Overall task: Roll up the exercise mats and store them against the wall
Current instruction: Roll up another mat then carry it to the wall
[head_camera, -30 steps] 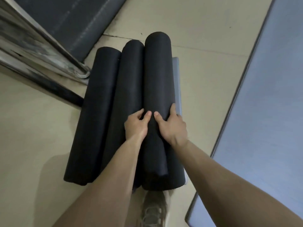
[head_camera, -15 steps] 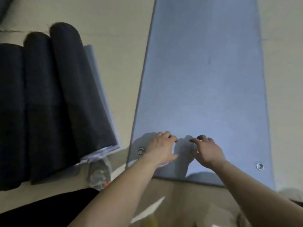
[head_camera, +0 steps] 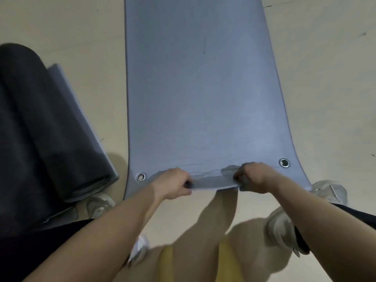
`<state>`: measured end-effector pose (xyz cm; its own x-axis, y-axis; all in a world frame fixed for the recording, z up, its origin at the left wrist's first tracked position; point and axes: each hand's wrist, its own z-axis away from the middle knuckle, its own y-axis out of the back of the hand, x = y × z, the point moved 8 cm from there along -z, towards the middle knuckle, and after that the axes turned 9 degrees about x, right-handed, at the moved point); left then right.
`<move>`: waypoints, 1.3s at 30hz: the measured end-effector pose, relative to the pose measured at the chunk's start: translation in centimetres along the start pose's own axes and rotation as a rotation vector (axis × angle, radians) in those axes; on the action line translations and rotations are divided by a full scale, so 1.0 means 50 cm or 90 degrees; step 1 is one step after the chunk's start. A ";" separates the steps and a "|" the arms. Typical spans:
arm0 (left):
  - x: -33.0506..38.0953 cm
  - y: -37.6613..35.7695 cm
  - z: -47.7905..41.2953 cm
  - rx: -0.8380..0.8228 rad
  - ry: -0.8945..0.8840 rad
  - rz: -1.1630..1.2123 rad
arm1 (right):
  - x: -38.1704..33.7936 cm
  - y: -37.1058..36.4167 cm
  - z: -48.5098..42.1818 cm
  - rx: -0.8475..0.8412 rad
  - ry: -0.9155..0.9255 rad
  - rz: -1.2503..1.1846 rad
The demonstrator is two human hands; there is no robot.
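Floor of beige tone carries a blue-grey mat lying flat from top centre to lower centre of the frame. Rolled dark mats lie at left. Left hand and right hand each hold a closed grip on the mat's raised near edge, between two metal eyelets.

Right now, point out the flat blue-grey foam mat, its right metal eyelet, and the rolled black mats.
Flat blue-grey foam mat [head_camera: 199, 98]: head view, bare middle surface.
Right metal eyelet [head_camera: 284, 163]: head view, ring centre.
Rolled black mats [head_camera: 30, 119]: head view, upper side of the rightmost roll.
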<state>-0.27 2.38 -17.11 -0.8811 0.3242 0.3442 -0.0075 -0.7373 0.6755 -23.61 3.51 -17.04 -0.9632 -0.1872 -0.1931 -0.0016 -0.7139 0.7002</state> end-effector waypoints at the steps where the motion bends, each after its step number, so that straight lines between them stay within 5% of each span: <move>1: -0.016 0.039 -0.005 0.046 0.031 0.031 | 0.015 0.039 -0.007 0.040 -0.033 -0.043; 6: -0.030 0.220 -0.023 0.529 0.097 -0.141 | 0.009 0.205 -0.035 0.504 -0.096 0.076; 10: -0.038 0.167 -0.064 0.623 0.067 -0.192 | -0.020 0.139 -0.081 0.485 -0.095 0.125; 16: -0.068 0.000 -0.060 0.333 0.052 -0.154 | -0.006 -0.007 -0.085 0.265 -0.028 0.190; 23: -0.150 0.137 -0.125 0.168 0.066 0.064 | 0.040 0.120 -0.126 0.202 -0.008 0.020; 26: -0.171 0.216 -0.187 0.210 0.142 0.029 | 0.082 0.200 -0.201 0.136 -0.087 -0.042; 30: -0.085 0.245 -0.174 0.579 0.100 -0.083 | 0.090 0.256 -0.260 0.328 -0.146 0.021; 35: -0.104 0.144 -0.203 0.336 0.048 -0.228 | 0.019 0.195 -0.204 0.586 -0.104 0.015; 39: -0.143 0.241 -0.270 0.295 -0.010 -0.059 | 0.045 0.166 -0.248 0.417 -0.047 0.178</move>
<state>-0.43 -16.85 -20.24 -0.8797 0.3869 0.2764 0.1296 -0.3642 0.9223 -22.45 -11.21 -20.16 -0.9669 -0.2406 0.0844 0.1087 -0.0895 0.9900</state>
